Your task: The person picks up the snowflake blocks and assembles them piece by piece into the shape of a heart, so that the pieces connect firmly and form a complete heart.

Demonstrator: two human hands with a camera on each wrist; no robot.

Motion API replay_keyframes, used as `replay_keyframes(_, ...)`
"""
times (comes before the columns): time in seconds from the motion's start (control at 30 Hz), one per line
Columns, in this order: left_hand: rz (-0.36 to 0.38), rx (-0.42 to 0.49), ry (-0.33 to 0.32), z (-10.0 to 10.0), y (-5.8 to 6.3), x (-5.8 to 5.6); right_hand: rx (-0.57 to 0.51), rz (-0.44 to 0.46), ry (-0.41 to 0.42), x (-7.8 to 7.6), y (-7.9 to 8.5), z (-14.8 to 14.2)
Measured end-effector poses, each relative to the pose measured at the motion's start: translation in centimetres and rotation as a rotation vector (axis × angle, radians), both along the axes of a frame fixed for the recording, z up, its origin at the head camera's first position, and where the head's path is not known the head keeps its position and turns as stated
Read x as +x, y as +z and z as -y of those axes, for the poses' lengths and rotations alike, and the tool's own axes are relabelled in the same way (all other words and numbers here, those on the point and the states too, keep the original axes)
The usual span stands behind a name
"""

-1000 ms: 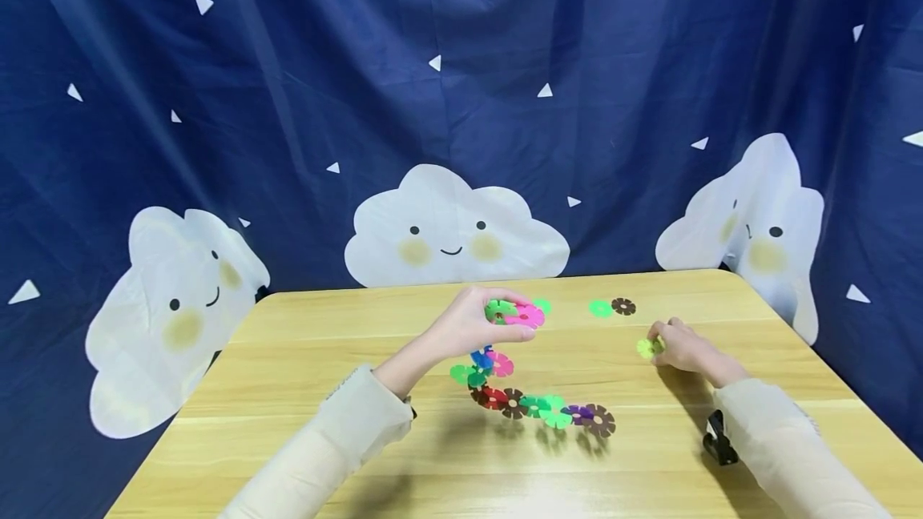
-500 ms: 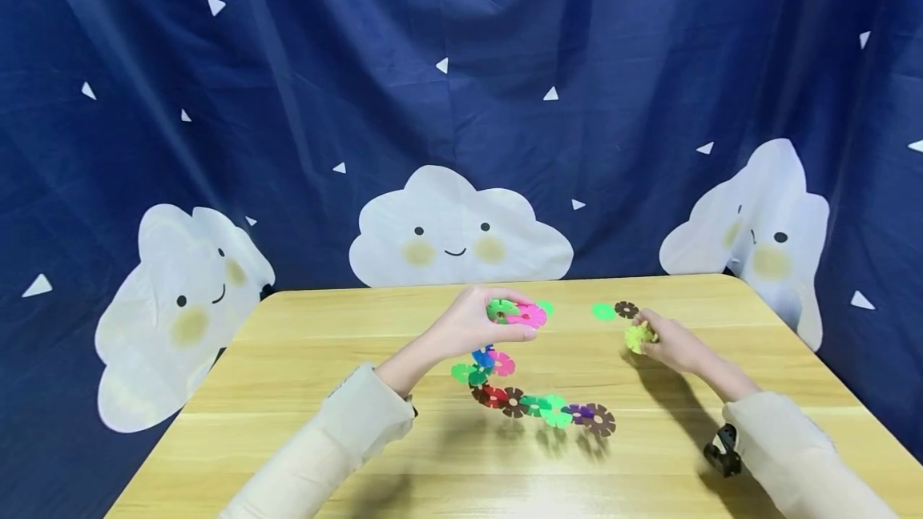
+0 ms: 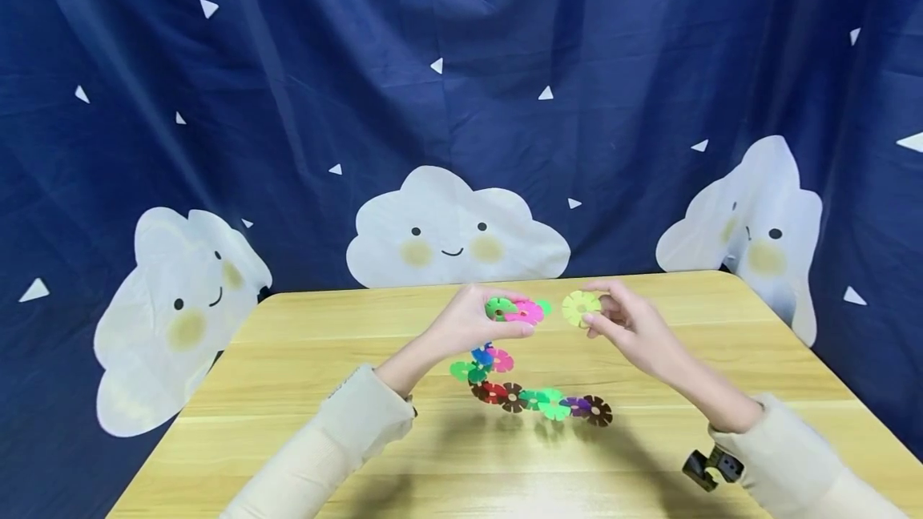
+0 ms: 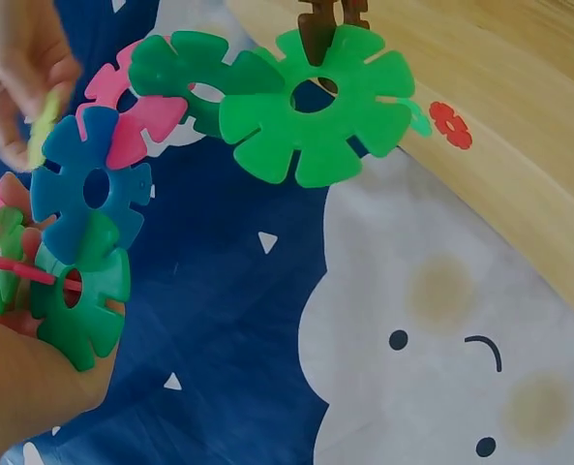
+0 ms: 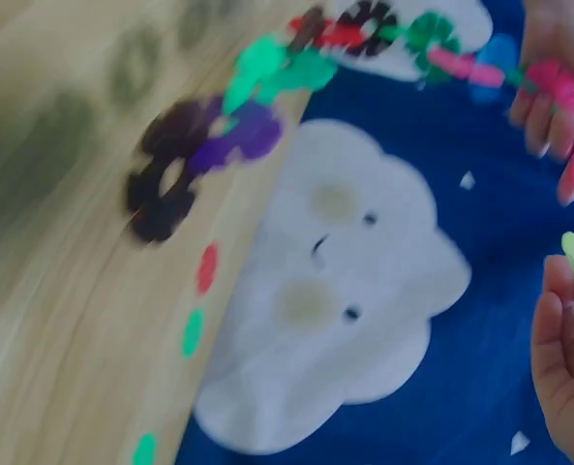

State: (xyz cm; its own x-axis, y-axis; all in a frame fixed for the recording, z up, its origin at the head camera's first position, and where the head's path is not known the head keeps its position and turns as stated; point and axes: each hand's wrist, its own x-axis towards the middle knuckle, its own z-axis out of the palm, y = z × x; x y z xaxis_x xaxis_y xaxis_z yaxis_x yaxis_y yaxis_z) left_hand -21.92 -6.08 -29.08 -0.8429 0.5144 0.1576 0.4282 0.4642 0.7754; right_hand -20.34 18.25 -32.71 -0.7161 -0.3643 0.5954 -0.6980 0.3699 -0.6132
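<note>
My left hand [image 3: 469, 323] grips the upper end of a chain of interlocked plastic snowflake discs at a pink disc [image 3: 530, 312] and a green disc [image 3: 500, 308]. Below it the chain curves down and right, through a blue disc [image 4: 64, 199] and a bright green disc [image 4: 257, 121], to a dark brown disc [image 3: 598, 418]. Shadows show beneath the chain's lower part. Between thumb and fingers my right hand [image 3: 642, 335] pinches a single yellow disc [image 3: 572, 311], held flat toward the head camera. A small gap separates it from the pink disc.
Loose discs lie on the wooden table [image 3: 288, 391] toward its far side: a green disc [image 3: 546, 307] partly behind the left hand, and a red disc [image 5: 207, 268] beside a green disc [image 5: 192, 332]. A dark blue cloud-print curtain [image 3: 461, 102] hangs behind the table.
My right hand has lifted the yellow disc off the table and carried it left, close to the left hand. The left hand stays nearly still with the chain.
</note>
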Motion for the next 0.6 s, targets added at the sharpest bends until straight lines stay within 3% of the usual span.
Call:
replay_keyframes(0.17, -0.032, -0.005, -0.026, -0.2, 0.0, 0.1, -0.029, -0.174, 0.047, 1.0, 0.6, 1.5)
replay_keyframes(0.37, -0.039, 0.001, -0.063, -0.5, -0.1, 0.2, 0.041, -0.293, 0.03, 1.4, 0.9, 2.1)
replay_keyframes(0.6, -0.061, -0.016, -0.096, -0.6, 0.0, 0.3, 0.035, -0.42, 0.025, 1.4, 1.0, 2.5)
